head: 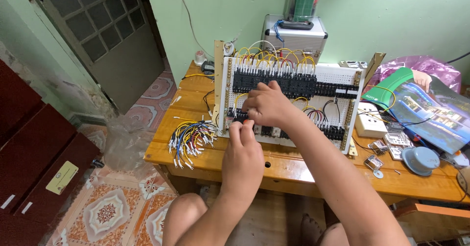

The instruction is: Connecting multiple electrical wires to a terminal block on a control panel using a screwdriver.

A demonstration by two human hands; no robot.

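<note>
Both hands are right up on the white perforated wiring panel, which is propped at a tilt on the wooden table. The right hand is curled over the lower row of black terminal blocks, fingers bunched as if pinching something small at a terminal, though what it grips is hidden. The left hand sits just below, fingertips pressed together near the panel's bottom edge; whether a wire end is between them, I cannot tell. To my eye the careful way here is to steady the panel with one hand and seat each ferrule straight in, not at a slant. The loose bundle of coloured jumper wires lies left of the panel, near the table's front edge, close enough to get brushed off. To the right there's clutter: a white socket block, small relays, a grey round cap. Open room is mostly the bare strip in front of the panel.
</note>
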